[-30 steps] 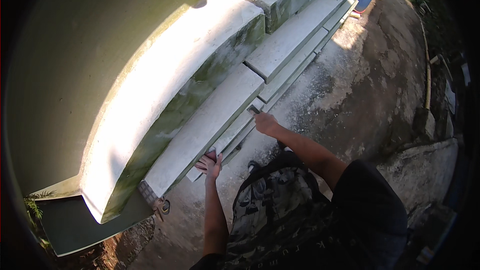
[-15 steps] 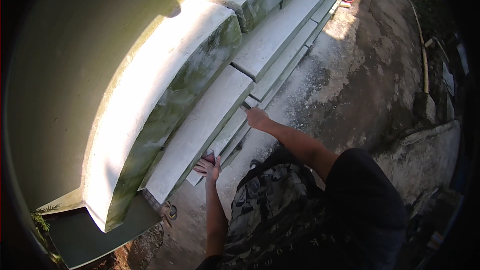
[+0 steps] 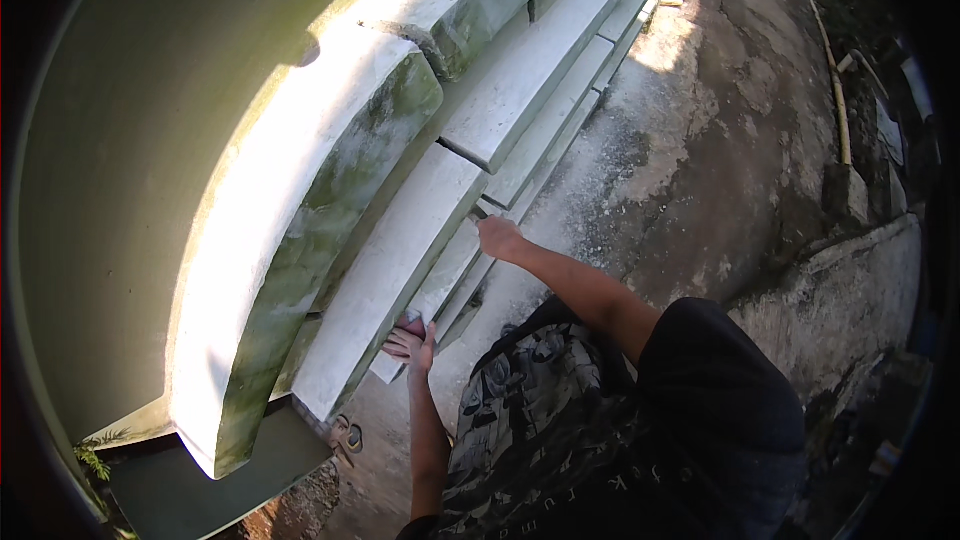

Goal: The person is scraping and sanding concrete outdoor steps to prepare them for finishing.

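As seen, slab (image 3: 385, 280) btwn grips.

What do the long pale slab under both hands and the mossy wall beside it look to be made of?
Slab: likely cast concrete or cement, going by its matte, chalky grey-white face and square edges. The left hand and right hand hold its edge. Wall: probably plastered masonry or concrete, with a pale top and green algae staining on its side.

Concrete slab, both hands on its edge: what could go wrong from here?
1. The left hand has fingers curled under the slab above the stacked slabs; they could get pinched if it drops.
2. The right hand grips near the slab's far corner, so the load may tilt.
3. The next slab lies close; the ends could knock and chip.
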{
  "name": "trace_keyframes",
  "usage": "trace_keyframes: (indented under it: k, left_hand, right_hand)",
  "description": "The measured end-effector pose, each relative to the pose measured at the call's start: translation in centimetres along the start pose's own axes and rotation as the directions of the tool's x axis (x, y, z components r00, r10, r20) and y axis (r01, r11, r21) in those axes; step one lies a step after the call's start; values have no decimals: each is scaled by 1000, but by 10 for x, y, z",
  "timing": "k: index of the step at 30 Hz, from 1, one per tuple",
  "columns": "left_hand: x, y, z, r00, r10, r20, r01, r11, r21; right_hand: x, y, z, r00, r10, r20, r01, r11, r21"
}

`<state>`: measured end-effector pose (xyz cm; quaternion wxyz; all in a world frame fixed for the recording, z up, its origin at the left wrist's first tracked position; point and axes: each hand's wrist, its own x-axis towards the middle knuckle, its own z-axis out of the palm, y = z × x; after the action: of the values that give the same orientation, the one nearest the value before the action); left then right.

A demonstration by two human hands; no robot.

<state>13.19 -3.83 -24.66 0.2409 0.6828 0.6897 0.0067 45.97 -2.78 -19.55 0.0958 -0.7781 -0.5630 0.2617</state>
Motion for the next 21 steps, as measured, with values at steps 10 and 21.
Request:
trace_keyframes:
  k: [10,21]
  left_hand:
    - [-2,7,-3,1000,13,24,-13,1000,-14]
    - [1,2,3,1000,-3,-18,3,1000,12]
  right_hand:
    - [7,15,7,998,51,24,-52,998,38]
    - [-5,25,-5,999,50,20,-52,994,92]
